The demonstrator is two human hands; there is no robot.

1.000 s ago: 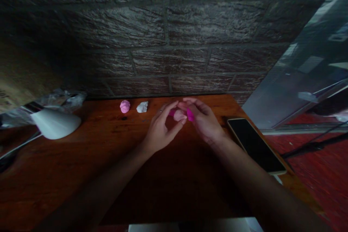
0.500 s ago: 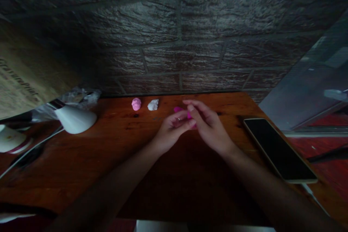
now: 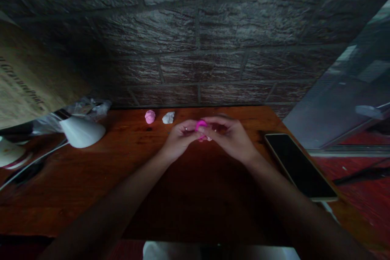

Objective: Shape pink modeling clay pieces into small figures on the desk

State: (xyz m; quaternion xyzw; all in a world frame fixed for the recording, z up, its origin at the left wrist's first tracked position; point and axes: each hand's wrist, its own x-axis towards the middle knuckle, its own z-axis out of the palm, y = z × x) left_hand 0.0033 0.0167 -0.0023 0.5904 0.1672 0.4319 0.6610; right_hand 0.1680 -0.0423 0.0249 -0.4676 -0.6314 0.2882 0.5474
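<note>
Between my two hands is a lump of bright pink modelling clay [image 3: 201,124], pinched above the wooden table. My left hand [image 3: 180,139] grips it from the left with thumb and fingers, a ring showing on one finger. From the other side my right hand [image 3: 233,136] presses on the clay with its thumb and curled fingers. Parts of the clay are hidden behind the fingertips. Beyond my left hand, a white lump [image 3: 168,118] rests on the tabletop, and a paler pink lump [image 3: 150,116] lies just left of it.
A phone [image 3: 300,166] with a cable lies on the right of the wooden table [image 3: 100,183]. On the left stand a lamp with a white base [image 3: 83,132] and brown printed shade [image 3: 27,77], plus a cup [image 3: 10,153] and clear plastic. A stone-block wall [image 3: 195,28] rises behind.
The bright pink clay has been turned and shows more between the fingers. My right fingers, raised and apart before, now close on it. The view has shifted slightly.
</note>
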